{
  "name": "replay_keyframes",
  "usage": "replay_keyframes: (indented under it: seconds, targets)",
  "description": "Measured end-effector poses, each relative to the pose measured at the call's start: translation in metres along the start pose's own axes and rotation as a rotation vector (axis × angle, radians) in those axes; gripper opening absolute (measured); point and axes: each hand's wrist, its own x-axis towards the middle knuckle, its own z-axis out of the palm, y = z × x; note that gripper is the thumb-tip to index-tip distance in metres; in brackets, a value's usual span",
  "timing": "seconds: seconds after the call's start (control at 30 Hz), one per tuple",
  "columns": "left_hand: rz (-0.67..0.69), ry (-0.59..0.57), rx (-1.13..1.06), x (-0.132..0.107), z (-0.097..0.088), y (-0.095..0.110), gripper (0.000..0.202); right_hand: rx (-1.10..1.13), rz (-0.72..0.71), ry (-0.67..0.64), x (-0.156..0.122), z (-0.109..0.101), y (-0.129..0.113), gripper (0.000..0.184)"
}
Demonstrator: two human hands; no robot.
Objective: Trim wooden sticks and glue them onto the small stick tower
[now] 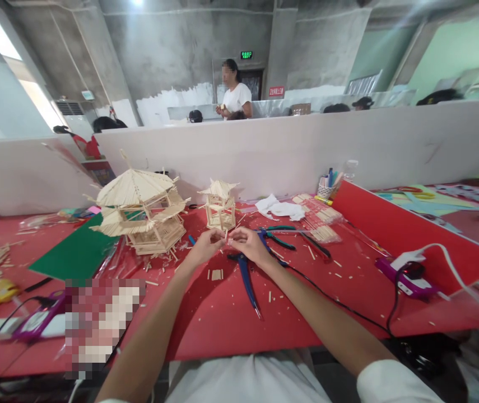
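My left hand and my right hand meet above the red table, both pinching a small wooden stick piece between their fingertips. Just behind them stands a small stick pavilion model. A larger stick pavilion model stands to the left, partly on a green sheet. Blue-handled pliers lie under my right wrist, and a small bundle of cut sticks lies below my left hand.
A purple glue gun with a black cord lies at right by a red divider board. Green-handled cutters, packs of sticks, a white cloth and a pen cup sit behind. A person stands beyond the white partition.
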Motion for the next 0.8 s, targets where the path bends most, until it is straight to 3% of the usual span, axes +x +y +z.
replay_keyframes:
  seconds: [0.27, 0.53, 0.8]
  targets:
    - [0.017, 0.016, 0.019, -0.001, 0.007, -0.001, 0.027, 0.0, -0.015, 0.084, 0.0, -0.001, -0.004, 0.03]
    - [0.052, 0.087, 0.056, -0.005, 0.01, 0.012, 0.023, 0.05, 0.029, 0.161, -0.002, 0.001, -0.02, 0.028]
    - [0.053, 0.138, 0.011, -0.003, 0.004, 0.014, 0.023, 0.069, 0.027, 0.131, -0.002, 0.002, -0.014, 0.027]
